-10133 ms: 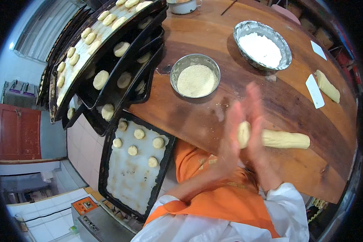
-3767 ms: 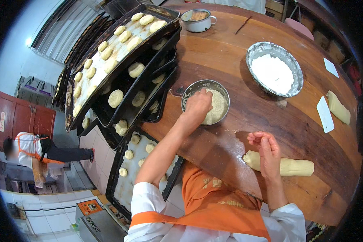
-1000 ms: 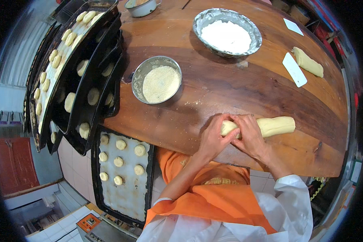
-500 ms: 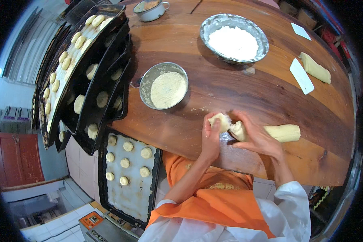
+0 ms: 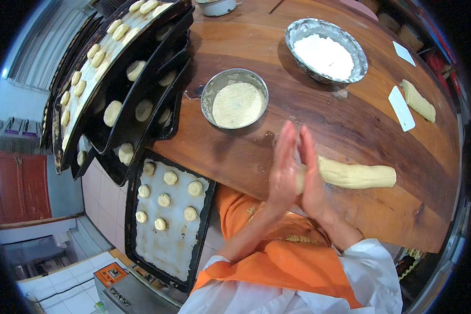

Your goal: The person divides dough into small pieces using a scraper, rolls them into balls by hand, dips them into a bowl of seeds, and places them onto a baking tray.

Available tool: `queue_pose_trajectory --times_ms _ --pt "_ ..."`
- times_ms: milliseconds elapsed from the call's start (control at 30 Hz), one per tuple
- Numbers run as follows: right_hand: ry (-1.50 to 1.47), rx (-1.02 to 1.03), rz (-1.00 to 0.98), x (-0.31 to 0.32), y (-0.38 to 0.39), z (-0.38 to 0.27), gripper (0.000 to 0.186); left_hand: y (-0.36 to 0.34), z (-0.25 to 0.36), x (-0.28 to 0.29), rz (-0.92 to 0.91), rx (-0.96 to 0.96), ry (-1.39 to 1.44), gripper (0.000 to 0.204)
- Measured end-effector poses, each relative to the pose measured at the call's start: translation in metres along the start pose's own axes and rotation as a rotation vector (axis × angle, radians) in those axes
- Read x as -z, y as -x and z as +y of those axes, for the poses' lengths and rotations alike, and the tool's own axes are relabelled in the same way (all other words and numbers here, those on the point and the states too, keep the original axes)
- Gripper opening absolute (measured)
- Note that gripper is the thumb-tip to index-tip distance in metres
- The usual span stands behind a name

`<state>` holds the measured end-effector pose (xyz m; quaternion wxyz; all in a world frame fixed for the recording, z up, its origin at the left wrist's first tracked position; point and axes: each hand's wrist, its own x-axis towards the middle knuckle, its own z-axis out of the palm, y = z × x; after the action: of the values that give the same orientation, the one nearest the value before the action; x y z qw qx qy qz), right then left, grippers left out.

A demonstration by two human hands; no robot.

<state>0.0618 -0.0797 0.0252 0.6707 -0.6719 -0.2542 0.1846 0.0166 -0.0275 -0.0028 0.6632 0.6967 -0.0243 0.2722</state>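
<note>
Both palms face each other above the table's near edge, fingers stretched out and pointing away from me. Between my left hand (image 5: 282,170) and my right hand (image 5: 312,180) shows a small piece of dough (image 5: 300,179), pressed between the palms and mostly hidden by them. A thick pale dough roll (image 5: 357,174) lies on the wooden table just right of my right hand. Beyond my hands, to the left, stands a metal bowl (image 5: 206,99) holding a pale, crumbly coating. A larger grey bowl (image 5: 358,65) of white flour is farther back.
Left below the table, a black-rimmed tray (image 5: 165,251) carries several dough rounds. Several stacked trays (image 5: 175,78) lean at the table's left edge. A white scraper (image 5: 401,109) and another dough roll (image 5: 418,101) lie far right. An enamel mug (image 5: 217,7) stands at the back.
The left hand held a torn-off dough piece while the right touched the roll's end. Now the palms have come together around the piece, and the roll lies free. The view has shifted slightly.
</note>
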Motion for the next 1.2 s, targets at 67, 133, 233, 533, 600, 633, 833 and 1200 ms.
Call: queue_pose_trajectory --times_ms 67,133,233,533,600,633,833,1200 --pt "0.171 0.108 -0.027 0.003 -0.001 -0.005 0.063 0.003 0.001 0.004 -0.003 0.057 0.11 0.059" --pt "0.191 0.175 0.028 0.003 -0.011 -0.013 0.061 0.009 0.003 0.007 -0.013 0.119 0.22 0.063" --pt "0.057 0.169 0.125 0.001 -0.026 -0.015 0.066 0.006 0.019 0.008 0.064 0.188 0.37 0.07" --pt "-0.958 -0.28 0.137 -0.004 -0.007 0.008 0.055 0.002 0.016 0.026 -0.135 -0.048 -0.243 0.046" --pt "-0.974 -0.372 0.117 0.0 -0.007 0.007 0.057 0.001 0.009 0.034 -0.252 -0.122 -0.434 0.047" --pt "-0.972 -0.357 0.059 0.001 -0.006 0.002 0.059 0.003 0.005 0.04 -0.238 -0.084 -0.404 0.048" --pt "-0.65 -0.269 -0.146 0.009 -0.009 0.001 0.062 -0.055 0.025 0.095 -0.146 0.06 -0.471 0.051" --pt "-0.501 -0.284 0.043 0.03 -0.009 0.022 0.029 -0.153 -0.063 0.136 -0.233 0.23 -1.399 0.027"
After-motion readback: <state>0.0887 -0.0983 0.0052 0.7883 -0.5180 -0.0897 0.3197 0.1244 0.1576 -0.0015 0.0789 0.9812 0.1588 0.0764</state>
